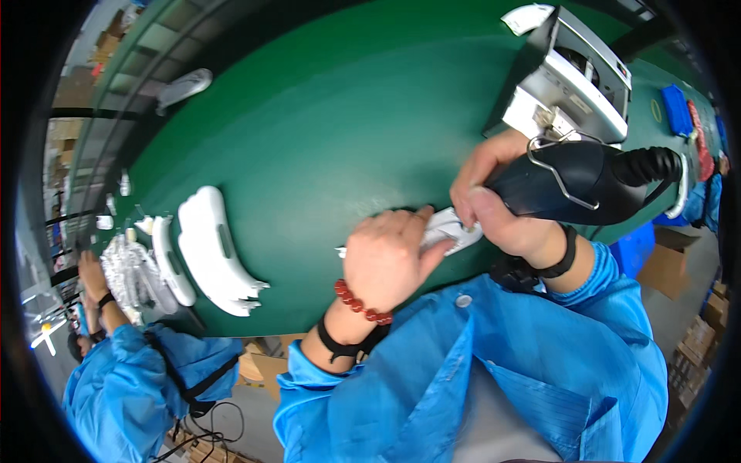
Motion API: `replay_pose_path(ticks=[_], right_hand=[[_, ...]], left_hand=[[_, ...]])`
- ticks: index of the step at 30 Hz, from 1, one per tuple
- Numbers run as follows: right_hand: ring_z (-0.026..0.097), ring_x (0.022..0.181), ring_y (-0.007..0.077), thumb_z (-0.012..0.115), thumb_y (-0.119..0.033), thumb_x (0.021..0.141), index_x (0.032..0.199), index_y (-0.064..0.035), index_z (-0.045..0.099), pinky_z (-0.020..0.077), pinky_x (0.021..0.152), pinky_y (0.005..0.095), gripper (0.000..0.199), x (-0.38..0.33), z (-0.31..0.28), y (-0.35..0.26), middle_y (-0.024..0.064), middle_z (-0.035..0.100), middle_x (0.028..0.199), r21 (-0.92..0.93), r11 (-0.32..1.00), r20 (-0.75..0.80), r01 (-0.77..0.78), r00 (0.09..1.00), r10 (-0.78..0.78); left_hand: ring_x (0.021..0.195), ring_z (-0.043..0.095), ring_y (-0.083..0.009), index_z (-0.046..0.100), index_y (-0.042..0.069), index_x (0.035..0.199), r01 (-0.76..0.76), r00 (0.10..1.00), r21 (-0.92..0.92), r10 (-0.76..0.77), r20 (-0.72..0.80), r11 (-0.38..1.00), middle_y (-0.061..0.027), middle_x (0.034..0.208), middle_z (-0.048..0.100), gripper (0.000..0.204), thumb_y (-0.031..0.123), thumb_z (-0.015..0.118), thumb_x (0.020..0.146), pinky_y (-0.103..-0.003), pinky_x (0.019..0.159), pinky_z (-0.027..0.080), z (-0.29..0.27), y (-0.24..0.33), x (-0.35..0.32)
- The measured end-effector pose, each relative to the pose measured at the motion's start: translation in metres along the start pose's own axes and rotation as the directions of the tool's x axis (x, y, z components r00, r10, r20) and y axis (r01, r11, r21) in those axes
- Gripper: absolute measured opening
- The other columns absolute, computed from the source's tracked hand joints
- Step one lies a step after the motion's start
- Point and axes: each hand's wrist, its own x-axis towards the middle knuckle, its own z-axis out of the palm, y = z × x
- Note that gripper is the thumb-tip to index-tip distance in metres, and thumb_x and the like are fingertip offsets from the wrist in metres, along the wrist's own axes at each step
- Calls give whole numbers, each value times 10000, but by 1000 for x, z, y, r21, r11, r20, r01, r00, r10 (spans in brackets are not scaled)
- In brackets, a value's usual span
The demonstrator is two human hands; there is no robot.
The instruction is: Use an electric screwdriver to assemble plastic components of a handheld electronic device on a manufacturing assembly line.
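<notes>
On the green table in front of me, my left hand (386, 251) is closed on a small white plastic part (451, 231), pressing it near the table's front edge. A red bead bracelet and a black band are on that wrist. My right hand (498, 204) wraps round a black electric screwdriver (571, 181), which has a metal hanging loop and a coiled cord. The fingertips are right over the white part's right end. The screwdriver's bit is hidden beneath the hand.
A grey-and-black screw feeder (575, 81) stands just beyond my right hand. Stacked curved white housings (216, 251) lie at the left, next to a heap of bagged parts (131, 274). A co-worker in blue (147, 370) reaches in at far left. Blue trays (676, 109) sit far right.
</notes>
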Motion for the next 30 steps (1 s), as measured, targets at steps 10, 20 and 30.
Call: replay_pose_path(ticks=[10,20,30], right_hand=[[502,542,153,618,-190,910,964,-63,414,448,545,309,247,-8,-33,-19,81,519,673,466,880,-98,89,994,-49],[576,643,202,669,-40,818,994,-25,470,488,586,338,266,-9,-27,-13,118,566,733,508,861,1,-43,999,49],[560,614,189,638,-114,872,990,-55,433,486,605,336,243,-7,-33,-11,104,565,715,502,860,-83,-97,984,159]], left_hand=[[913,631,-331,635,39,1137,66,814,-348,151,561,935,-158,915,646,494,434,675,844,-410,830,505,-29,-51,77],[1184,516,-441,309,-21,1401,664,688,-254,-708,-161,703,-320,1314,439,929,483,733,746,-433,978,471,31,-131,363],[1167,537,-356,596,16,1131,220,940,792,-341,-16,569,-209,1163,595,344,241,502,888,-396,960,452,-40,-254,335]])
